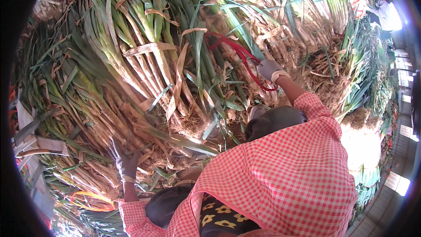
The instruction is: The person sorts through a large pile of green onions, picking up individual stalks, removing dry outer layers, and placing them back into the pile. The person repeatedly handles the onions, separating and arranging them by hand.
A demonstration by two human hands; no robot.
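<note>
My right hand (pixel 269 69), in a grey glove with a band at the wrist, is closed on a red strap (pixel 239 50). The strap forms a long loop that runs up and left over the stalks and hangs down below the hand. At the lower left, my left hand (pixel 126 163), gloved the same way, rests with fingers stretched out on a pile of long green onions (pixel 94 109). Between the hands, a thick bunch of green onions (pixel 151 68) lies with leaves up and roots toward me, dry brown leaves hanging across it.
More green onions (pixel 280 17) are heaped at the far side, roots toward me. A yellow-orange strap (pixel 94 202) lies near the lower left. Beside the left pile is a grey flat piece (pixel 50 145). Sunlit bundles (pixel 362 149) stand at the right, beside a grey ribbed surface (pixel 399 184).
</note>
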